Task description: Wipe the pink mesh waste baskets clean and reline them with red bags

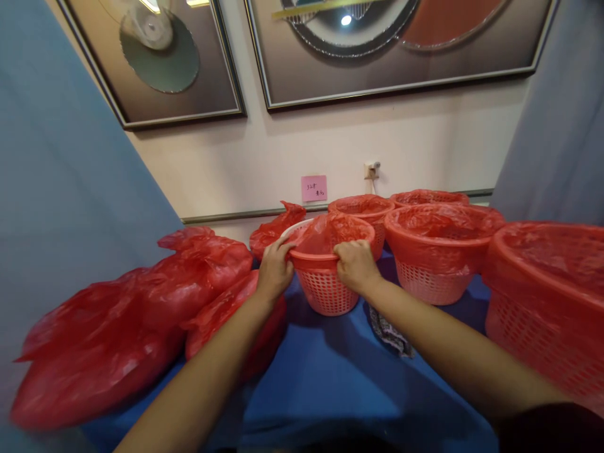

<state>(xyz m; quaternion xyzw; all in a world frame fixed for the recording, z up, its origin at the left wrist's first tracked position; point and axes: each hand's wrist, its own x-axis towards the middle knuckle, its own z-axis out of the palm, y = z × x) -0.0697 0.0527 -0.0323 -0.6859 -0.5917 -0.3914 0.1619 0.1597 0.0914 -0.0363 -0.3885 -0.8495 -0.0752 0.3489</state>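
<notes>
Left hand (275,267) and right hand (356,264) each clench the rim of the red basket (325,292), pinching the thin red bag (325,234) over it, mid-table on the blue cloth (330,377). Risk: uneven pull may tear the film or tip the light basket. Stuffed bags (141,314) crowd the left, lined baskets (438,258) stand just beside on the right; open room lies only on the near side.

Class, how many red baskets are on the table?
5: one basket between left hand and right hand, one behind it, one farthest back, one right of centre, one at the right edge. Others may be hidden.
</notes>
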